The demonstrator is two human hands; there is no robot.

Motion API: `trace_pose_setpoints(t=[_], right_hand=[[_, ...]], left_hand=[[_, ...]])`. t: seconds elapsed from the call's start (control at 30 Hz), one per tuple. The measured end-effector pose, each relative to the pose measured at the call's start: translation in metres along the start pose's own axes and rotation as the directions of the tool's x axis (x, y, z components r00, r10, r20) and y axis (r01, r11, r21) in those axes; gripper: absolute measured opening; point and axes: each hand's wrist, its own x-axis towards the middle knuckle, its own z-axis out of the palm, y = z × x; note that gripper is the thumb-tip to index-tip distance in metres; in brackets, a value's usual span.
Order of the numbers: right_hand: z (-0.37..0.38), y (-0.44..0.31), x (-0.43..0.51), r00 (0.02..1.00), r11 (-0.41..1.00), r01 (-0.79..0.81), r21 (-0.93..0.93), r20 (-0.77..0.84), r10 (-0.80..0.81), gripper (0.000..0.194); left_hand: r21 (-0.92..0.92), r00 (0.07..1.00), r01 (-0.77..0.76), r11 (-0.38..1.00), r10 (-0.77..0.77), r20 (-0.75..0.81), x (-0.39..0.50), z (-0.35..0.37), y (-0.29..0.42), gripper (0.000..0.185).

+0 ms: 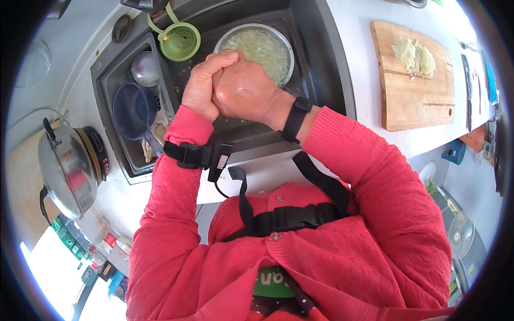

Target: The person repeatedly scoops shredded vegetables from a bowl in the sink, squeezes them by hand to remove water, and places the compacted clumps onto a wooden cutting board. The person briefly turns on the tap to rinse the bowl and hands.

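My left hand [199, 89] and my right hand [245, 91] are clasped tightly together over the dark sink [237, 138]. Their fingers are folded against each other, and whatever may lie between the palms is hidden. The skin looks wet. Just beyond them, a round metal bowl [292, 60] stands in the sink, partly covered by my right hand. Finely chopped pale-green vegetable [261, 44] fills it, in cloudy liquid. To the right, a wooden cutting board [417, 96] on the counter carries two compact lumps of similar pale-green vegetable [414, 56].
A green plastic strainer [180, 40] sits at the sink's back left. The smaller left basin holds a metal bowl [145, 69], a blue plastic ladle [134, 110] and a cloth [160, 127]. A lidded metal pot [68, 168] stands on the left counter.
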Motion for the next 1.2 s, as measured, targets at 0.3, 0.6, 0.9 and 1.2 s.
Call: trace_pose_setpoints(t=[0.3,0.6,0.9,1.2], right_hand=[[-0.001,-0.003,0.001,0.995,0.999,-0.031,0.019,0.099,0.029,0.012],[-0.001,0.000,-0.007,0.983,0.992,-0.090,0.085,0.169,0.074,0.012],[0.005,0.000,-0.009,0.983,0.990,-0.095,0.100,0.166,0.078,0.013],[0.008,0.001,-0.010,0.982,0.990,-0.112,0.090,0.163,0.096,0.012]], left_hand=[[0.056,0.994,0.104,0.993,-0.102,-0.031,0.003,-0.011,0.000,0.022],[0.088,0.993,0.108,0.990,-0.103,-0.066,0.007,-0.013,-0.010,0.024],[0.100,0.993,0.108,0.989,-0.101,-0.068,0.008,-0.016,-0.011,0.024],[0.108,0.994,0.111,0.988,-0.107,-0.037,0.010,-0.018,-0.012,0.023]])
